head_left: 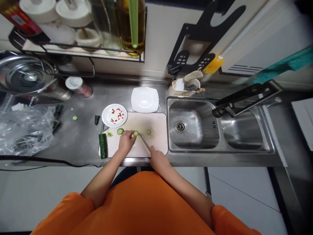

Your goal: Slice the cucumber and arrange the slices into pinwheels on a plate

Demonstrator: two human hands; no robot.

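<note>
My left hand (126, 142) is closed on a cucumber slice (135, 133) over the white cutting board (156, 147). A knife (144, 142) is gripped in my right hand (158, 159), its tip beside that slice. Another cucumber slice (148, 132) lies on the board to the right. Left of my left hand are a cucumber piece (120, 131) and some thin green scraps (110, 133). A longer dark green cucumber piece (103, 146) rests across the board's left end. At the board's upper left corner sits a round white plate (106, 115) with small red bits.
Behind the board stands a square white plate (144, 100). A double steel sink (195, 124) with a black faucet (234, 101) is on the right. To the left are plastic bags (26, 129), a lidded pot (29, 78) and a small jar (79, 86). A condiment rack (85, 50) hangs above.
</note>
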